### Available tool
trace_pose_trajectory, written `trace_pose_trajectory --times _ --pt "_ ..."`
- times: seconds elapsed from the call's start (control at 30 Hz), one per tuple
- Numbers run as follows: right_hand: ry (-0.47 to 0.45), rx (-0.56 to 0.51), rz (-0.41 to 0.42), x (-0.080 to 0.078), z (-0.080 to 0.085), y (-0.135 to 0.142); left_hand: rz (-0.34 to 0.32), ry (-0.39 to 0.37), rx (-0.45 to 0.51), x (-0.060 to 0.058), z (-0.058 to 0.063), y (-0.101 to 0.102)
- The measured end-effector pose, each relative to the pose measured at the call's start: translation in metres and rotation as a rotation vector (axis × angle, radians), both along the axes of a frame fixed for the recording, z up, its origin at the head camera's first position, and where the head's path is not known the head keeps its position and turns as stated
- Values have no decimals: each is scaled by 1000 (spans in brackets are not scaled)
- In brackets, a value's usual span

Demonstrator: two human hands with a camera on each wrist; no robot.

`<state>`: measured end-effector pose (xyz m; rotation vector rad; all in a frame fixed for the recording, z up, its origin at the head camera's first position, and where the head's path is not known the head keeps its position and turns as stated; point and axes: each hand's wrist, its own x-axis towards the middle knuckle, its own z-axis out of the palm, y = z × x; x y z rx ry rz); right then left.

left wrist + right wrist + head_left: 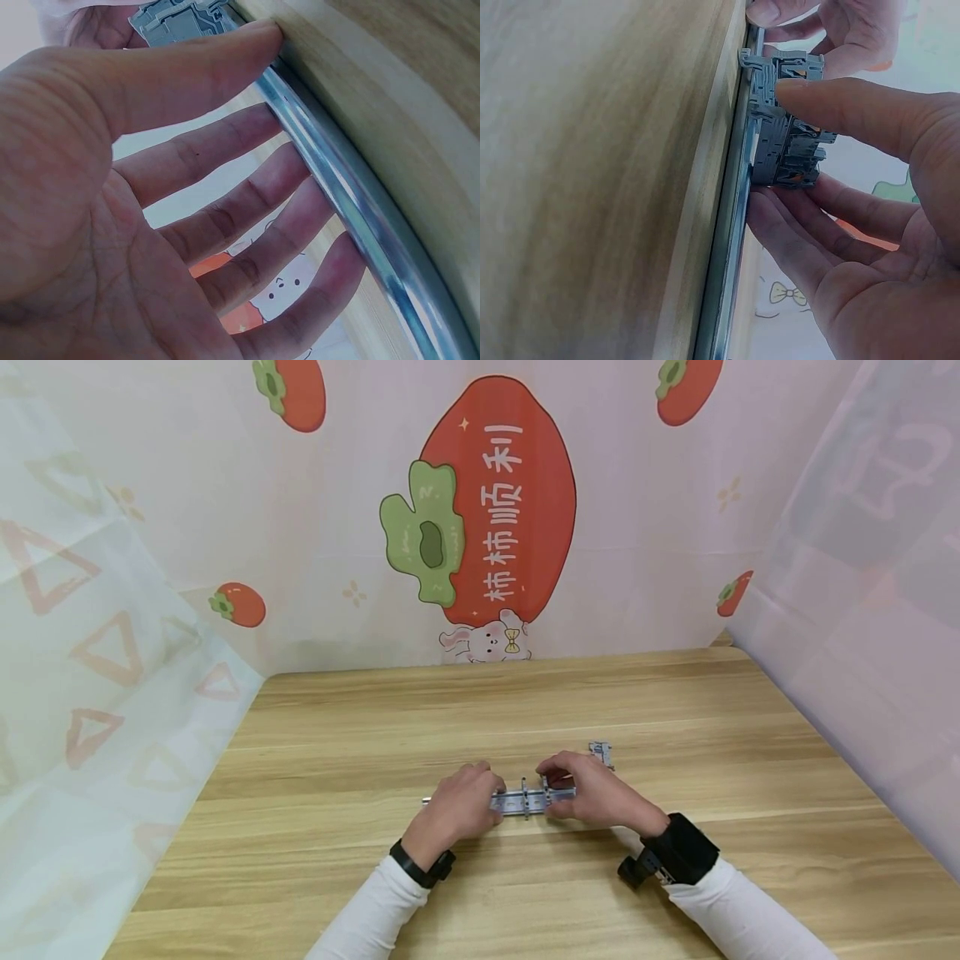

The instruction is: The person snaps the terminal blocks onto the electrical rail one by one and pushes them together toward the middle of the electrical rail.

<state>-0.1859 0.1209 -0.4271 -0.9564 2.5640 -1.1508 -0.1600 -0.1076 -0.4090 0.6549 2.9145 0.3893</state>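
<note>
A metal mounting rail (512,803) lies lengthwise on the table. My left hand (461,802) grips its left part, thumb on the near edge and fingertips along the far edge in the left wrist view. Toward the rail's right end, my right hand (596,789) pinches a grey terminal block (772,154) between thumb and fingers, at the rail. Another thin grey terminal block (525,802) stands across the rail between the hands. How firmly either block sits on the rail cannot be told.
A loose grey piece (602,753) lies on the wooden table (337,743) just behind my right hand. Printed cloth (622,527) hangs at the table's back and along both sides.
</note>
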Motion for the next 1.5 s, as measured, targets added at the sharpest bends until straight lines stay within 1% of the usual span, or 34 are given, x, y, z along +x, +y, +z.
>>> trace_pose_trajectory --times 0.23,0.7,0.97,1.3,1.5 --pt "11 10 -8 2 3 -1 -2 3 0 0 -1 0" --pt "58 34 -15 1 -1 0 -3 3 1 -2 -4 1" --pt "89 40 -16 1 0 -1 -5 9 -4 -2 -2 0" --pt "89 50 -22 2 0 -1 -10 22 -15 -2 -3 0" --pt "92 50 -24 2 0 -1 -5 15 -17 -2 -3 1"
